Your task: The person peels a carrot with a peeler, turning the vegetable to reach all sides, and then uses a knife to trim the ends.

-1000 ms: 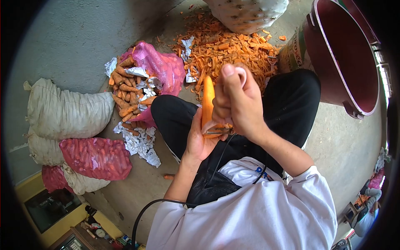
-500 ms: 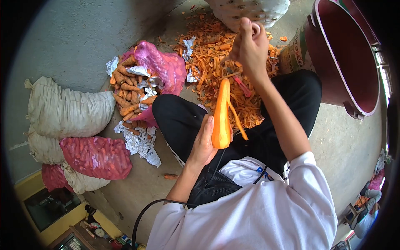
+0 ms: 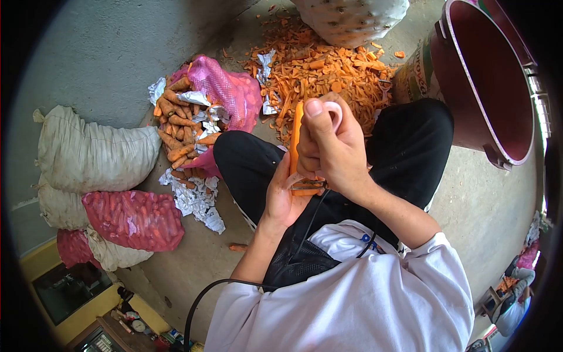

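An orange peeled carrot (image 3: pixel 298 126) stands out between my hands above my lap, partly hidden by my right hand. My left hand (image 3: pixel 284 196) is wrapped round its near end. Closed round the pinkish loop handle of a peeler (image 3: pixel 335 111), my right hand (image 3: pixel 334 149) lies over the carrot. The peeler's blade end shows against the carrot's near end, beside my left palm. Beyond my knees, a heap of orange peelings (image 3: pixel 334 70) covers part of the floor.
To the left, unpeeled carrots (image 3: pixel 179 123) spill from a pink mesh bag (image 3: pixel 231 94) among crumpled paper. Filled sacks (image 3: pixel 99 149) lie farther left. A large maroon tub (image 3: pixel 463 105) stands at the right, and a pale sack (image 3: pixel 355 20) at the top. A black cable crosses my lap.
My right hand has come down from above the peelings to the carrot's near end, bringing the peeler with it. The long strip that hung off the carrot no longer shows.
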Available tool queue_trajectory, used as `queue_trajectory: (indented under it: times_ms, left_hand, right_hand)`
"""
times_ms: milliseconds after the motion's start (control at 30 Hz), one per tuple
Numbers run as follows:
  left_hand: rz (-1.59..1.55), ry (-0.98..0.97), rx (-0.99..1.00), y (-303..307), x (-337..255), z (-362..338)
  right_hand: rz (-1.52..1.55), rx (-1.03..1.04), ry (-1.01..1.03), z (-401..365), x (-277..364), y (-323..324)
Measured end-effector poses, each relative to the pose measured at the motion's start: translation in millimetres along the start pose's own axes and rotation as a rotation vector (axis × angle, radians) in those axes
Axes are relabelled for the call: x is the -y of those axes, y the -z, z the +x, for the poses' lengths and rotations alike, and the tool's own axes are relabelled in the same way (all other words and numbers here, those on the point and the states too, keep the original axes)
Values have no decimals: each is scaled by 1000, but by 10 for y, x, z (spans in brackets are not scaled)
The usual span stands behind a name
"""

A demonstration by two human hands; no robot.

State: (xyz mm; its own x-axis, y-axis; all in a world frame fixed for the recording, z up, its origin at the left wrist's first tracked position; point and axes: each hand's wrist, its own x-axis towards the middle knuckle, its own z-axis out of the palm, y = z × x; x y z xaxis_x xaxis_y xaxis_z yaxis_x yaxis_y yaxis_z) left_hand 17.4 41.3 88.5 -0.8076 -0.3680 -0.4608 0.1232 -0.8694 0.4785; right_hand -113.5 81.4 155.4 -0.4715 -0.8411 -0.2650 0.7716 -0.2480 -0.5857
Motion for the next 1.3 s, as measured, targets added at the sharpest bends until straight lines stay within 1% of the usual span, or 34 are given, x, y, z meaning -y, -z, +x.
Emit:
queue_trajectory:
  times_ms: [67,100,133,167,233,333,433,467,500,567,600,633,700,733,767,800,833,867,900,967,1033,1067,1133,1167,1200,1233,1300]
  left_hand:
    - [22,-19,-18,-39,23,-36]
    - [51,-37,-13,-46,38,-56]
    - [79,-54,-7,-49,55,-71]
    - [76,-22,-23,-45,70,-96]
    - [77,34,-53,-31,72,-132]
    - [71,40,-10,22,72,-114]
    - [60,-15,-73,78,90,-18]
    - [87,-35,-65,183,120,23]
    - [92,-27,-78,161,105,33]
    - [104,-20,-105,61,43,27]
    - [75,-35,-93,23,32,17]
    - [81,-19,-54,48,29,11]
    - [91,8,28,110,24,10]
    - [246,-135,-149,-58,75,5]
    - [361,-165,-135,-47,68,1]
    - [474,-192,-122,-25,62,-16]
    - [589,-222,-109,-3,59,-22]
    - [566,-203,-94,25,92,-51]
    - [621,-204,-90,30,118,-86]
    - [521,-119,-78,5,119,-129]
    - [342,-8,-71,-56,33,-117]
    - [250,51,-71,-67,13,-120]
    - [23,107,-24,65,58,-84]
    - [-87,135,-3,114,65,-74]
    - [-2,68,-47,79,75,-58]
    - [60,42,-88,52,67,-69]
    - [181,-16,-164,8,58,-75]
  right_hand:
    - [1,-36,-6,39,-47,60]
    - [-153,-64,80,121,-53,125]
    - [-223,-93,217,272,29,191]
    - [-289,-126,352,467,122,278]
    - [-325,-205,529,980,247,516]
    - [-262,-174,475,891,301,428]
    - [-210,-146,407,663,320,317]
    - [-205,-123,297,500,273,247]
    - [-196,-99,186,320,196,161]
    - [-63,-54,14,99,74,63]
    - [7,-34,-14,32,24,43]
    - [-24,-33,33,30,-67,70]
    - [-136,-106,108,101,-107,126]
    - [-150,-136,106,172,-76,145]
    - [-164,-166,104,288,-24,187]
    - [-252,-205,303,468,5,284]
    - [-351,-270,447,639,171,329]
    - [-311,-249,601,898,264,478]
    - [-355,-298,681,1127,350,625]
    - [-321,-253,661,1101,398,638]
    - [-303,-195,630,1059,472,541]
    - [-243,-256,548,898,398,433]
    - [-160,-185,401,532,274,173]
    - [-130,-163,281,381,212,98]
    - [-106,-162,202,249,143,41]
    - [-40,-107,150,135,86,55]
    - [3,-69,87,-21,3,4]
